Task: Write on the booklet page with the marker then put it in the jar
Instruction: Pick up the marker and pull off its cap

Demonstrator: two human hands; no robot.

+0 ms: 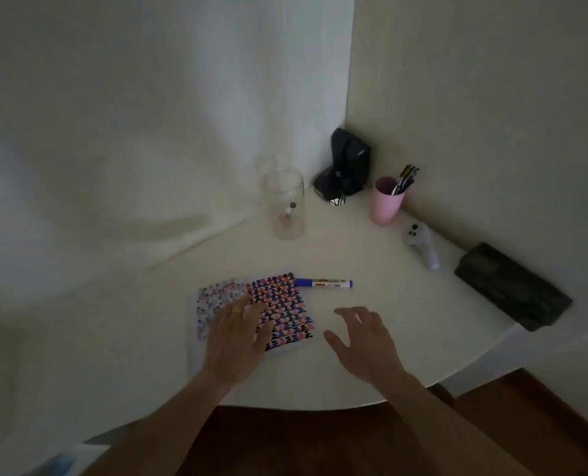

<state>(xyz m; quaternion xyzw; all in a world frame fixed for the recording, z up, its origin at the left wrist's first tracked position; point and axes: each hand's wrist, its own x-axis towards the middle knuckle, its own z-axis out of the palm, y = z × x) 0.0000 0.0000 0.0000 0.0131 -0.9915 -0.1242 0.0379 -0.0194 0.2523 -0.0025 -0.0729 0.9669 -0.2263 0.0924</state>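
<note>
A small booklet [282,300] with a pink, blue and black patterned cover lies shut on the white table [354,255], with a paler patterned sheet under its left side. My left hand [237,338] rests flat on the booklet's left part, fingers spread. A blue-capped marker [323,283] lies on the table just right of the booklet's top corner. My right hand [361,338] hovers open below the marker, apart from it and holding nothing. A clear glass jar [287,207] stands upright behind the booklet with a small item at its bottom.
A pink cup [387,201] holding pens stands at the back right by the wall. A black device [347,166] sits in the corner. A white controller [421,243] and a flat black case [512,286] lie along the right edge. White fabric [114,166] drapes on the left.
</note>
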